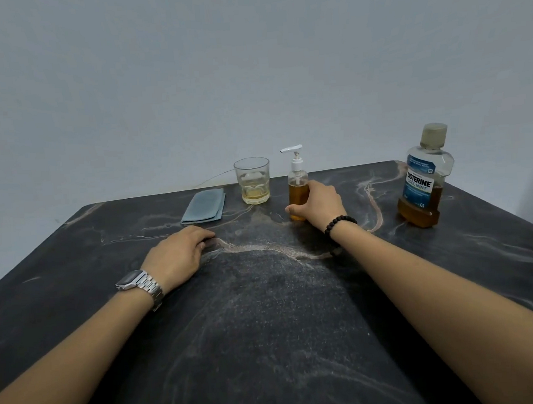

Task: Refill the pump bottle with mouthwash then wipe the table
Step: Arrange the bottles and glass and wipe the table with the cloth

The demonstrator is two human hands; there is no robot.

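A small clear pump bottle [297, 185] with a white pump head stands upright near the back middle of the dark marble table [266, 312]; it holds amber liquid. My right hand [317, 205] is wrapped around its lower body from the right. A capped Listerine mouthwash bottle [423, 181], with amber liquid low in it, stands at the back right. A folded grey-blue cloth [204, 206] lies flat at the back left of the bottle. My left hand [179, 255] rests on the table, fingers curled, holding nothing.
A clear glass tumbler [253, 181] with a little yellowish liquid stands between the cloth and the pump bottle. A pale wall rises right behind the table's far edge. A thin wire runs along the wall behind the glass.
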